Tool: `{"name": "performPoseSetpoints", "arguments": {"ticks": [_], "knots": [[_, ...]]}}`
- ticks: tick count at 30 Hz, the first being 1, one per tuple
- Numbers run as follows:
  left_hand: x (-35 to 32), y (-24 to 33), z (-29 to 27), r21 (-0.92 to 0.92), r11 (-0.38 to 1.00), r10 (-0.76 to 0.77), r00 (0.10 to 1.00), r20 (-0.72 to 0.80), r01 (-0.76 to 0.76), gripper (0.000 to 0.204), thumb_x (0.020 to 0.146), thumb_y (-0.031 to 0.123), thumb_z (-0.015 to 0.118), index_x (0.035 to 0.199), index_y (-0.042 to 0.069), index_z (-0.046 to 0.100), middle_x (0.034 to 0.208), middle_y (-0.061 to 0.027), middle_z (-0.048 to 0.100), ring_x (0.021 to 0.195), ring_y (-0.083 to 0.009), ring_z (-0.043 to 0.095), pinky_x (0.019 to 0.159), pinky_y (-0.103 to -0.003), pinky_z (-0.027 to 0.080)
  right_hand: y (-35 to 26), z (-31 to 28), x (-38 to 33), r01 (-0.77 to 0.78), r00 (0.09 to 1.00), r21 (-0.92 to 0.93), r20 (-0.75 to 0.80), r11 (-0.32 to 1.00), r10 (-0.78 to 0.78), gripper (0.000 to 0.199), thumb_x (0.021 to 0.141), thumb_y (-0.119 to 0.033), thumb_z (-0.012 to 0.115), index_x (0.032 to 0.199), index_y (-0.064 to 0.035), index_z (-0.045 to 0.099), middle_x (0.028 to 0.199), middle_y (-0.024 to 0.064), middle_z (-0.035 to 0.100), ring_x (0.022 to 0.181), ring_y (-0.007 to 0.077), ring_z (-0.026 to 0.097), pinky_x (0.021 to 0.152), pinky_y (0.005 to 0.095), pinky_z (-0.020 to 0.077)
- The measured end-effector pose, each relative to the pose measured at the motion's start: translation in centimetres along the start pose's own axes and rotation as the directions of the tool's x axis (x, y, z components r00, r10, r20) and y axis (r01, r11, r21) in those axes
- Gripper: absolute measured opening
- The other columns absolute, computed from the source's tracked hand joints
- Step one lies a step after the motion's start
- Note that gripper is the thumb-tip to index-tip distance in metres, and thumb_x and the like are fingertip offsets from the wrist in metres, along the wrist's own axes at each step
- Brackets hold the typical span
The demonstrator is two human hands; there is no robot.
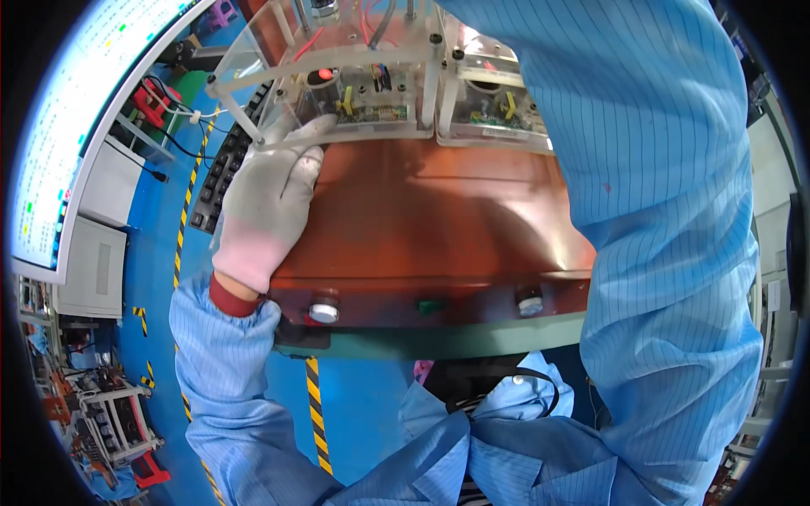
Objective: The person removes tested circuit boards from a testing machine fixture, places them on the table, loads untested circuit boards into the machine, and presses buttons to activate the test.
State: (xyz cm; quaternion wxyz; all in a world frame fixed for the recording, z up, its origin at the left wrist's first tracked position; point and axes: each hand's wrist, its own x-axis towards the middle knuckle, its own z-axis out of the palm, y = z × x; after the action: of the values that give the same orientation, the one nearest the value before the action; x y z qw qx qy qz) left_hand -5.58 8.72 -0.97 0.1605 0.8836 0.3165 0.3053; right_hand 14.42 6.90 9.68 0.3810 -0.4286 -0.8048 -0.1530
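Observation:
My left hand (pixel 274 194), in a pale glove with a pink cuff, is at the front left corner of a clear plastic test fixture (pixel 371 131). Its index finger reaches along the fixture's lower edge and the thumb lies apart from it; the other fingertips are partly hidden. I see nothing held in it. Inside the fixture are a green circuit board (pixel 384 111), a yellow clip (pixel 346 101) and a round part with a red top (pixel 321 78). A second clear fixture (pixel 498 131) stands to the right. My right arm stretches up past the top edge, so that hand is out of sight.
Both fixtures stand on a reddish-brown box (pixel 396 219) with two silver buttons (pixel 324 310) (pixel 530 302) and a green switch (pixel 430 306) on its front. A black keyboard (pixel 221 181) lies left of my hand. A lit monitor (pixel 80 110) fills the upper left.

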Motion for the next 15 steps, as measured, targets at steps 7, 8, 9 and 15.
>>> {"name": "performPoseSetpoints", "arguments": {"ticks": [7, 8, 9, 15], "knots": [[0.2, 1.5, -0.8, 0.001, 0.995, -0.097, 0.994, 0.054, 0.097, 0.03, 0.103, 0.009, 0.054, 0.124, 0.002, 0.074, 0.136, -0.0078, 0.071, 0.131, -0.0341, 0.059, 0.111, -0.039, 0.044, 1.5, 0.1, 1.2, -0.007, 1.0, 0.037, 0.003, 0.999, 0.007, 0.031, 0.094, -0.027, 0.062, 0.119, -0.0093, 0.071, 0.106, 0.0099, 0.07, 0.089, 0.0313, 0.067, 0.078, 0.0412, 0.0536], [0.2, 1.7, -0.8, -0.016, 0.993, -0.117, 0.992, 0.054, 0.118, 0.03, 0.103, 0.009, 0.054, 0.124, 0.002, 0.075, 0.136, -0.0073, 0.072, 0.13, -0.0336, 0.06, 0.111, -0.038, 0.044, 1.6, 0.1, 1.3, -0.01, 1.0, 0.042, 0.004, 0.999, 0.01, 0.031, 0.094, -0.027, 0.062, 0.119, -0.0093, 0.071, 0.107, 0.01, 0.07, 0.09, 0.0312, 0.067, 0.079, 0.0412, 0.0535], [0.2, 1.8, -0.8, -0.034, 0.99, -0.137, 0.989, 0.053, 0.139, 0.03, 0.103, 0.009, 0.054, 0.123, 0.002, 0.075, 0.136, -0.0067, 0.072, 0.129, -0.033, 0.06, 0.111, -0.038, 0.044, 1.7, 0.0, 1.4, -0.013, 1.0, 0.046, 0.005, 0.999, 0.013, 0.031, 0.094, -0.027, 0.062, 0.119, -0.0093, 0.071, 0.108, 0.01, 0.069, 0.09, 0.0311, 0.067, 0.08, 0.0412, 0.0534], [0.3, 1.9, -0.7, -0.052, 0.981, -0.184, 0.981, 0.055, 0.187, 0.031, 0.104, 0.01, 0.053, 0.123, 0.002, 0.075, 0.135, -0.004, 0.073, 0.124, -0.0303, 0.064, 0.112, -0.037, 0.044, 1.8, -0.6, 1.6, -0.024, 1.0, 0.068, 0.021, 0.997, 0.022, 0.032, 0.095, -0.026, 0.062, 0.12, -0.0094, 0.071, 0.113, 0.0104, 0.068, 0.095, 0.0305, 0.066, 0.083, 0.0415, 0.0528]]}}
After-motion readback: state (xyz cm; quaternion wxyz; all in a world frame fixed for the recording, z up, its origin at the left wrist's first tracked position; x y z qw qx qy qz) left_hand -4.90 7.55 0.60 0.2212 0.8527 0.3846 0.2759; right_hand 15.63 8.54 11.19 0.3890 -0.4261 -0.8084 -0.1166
